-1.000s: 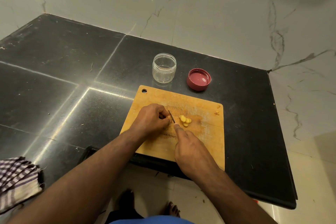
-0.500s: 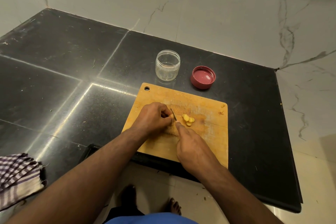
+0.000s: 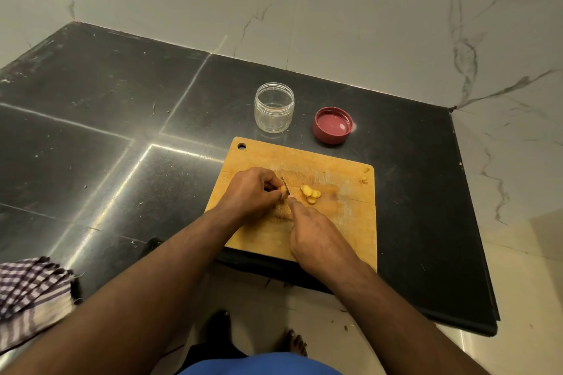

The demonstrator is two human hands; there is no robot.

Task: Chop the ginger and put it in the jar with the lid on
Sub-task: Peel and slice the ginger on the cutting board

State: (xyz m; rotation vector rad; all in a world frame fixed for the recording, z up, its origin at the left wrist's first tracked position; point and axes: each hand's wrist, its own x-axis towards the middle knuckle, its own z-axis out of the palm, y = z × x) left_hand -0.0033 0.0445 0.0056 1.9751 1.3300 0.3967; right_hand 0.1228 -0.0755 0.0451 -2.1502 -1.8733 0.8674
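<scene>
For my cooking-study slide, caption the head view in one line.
Left hand steadies ginger as right hand slices it on the cutting board; jar open.

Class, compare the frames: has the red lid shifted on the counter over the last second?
No. The red lid keeps its place right of the jar, beyond the cutting board; only the camera moved.
</scene>
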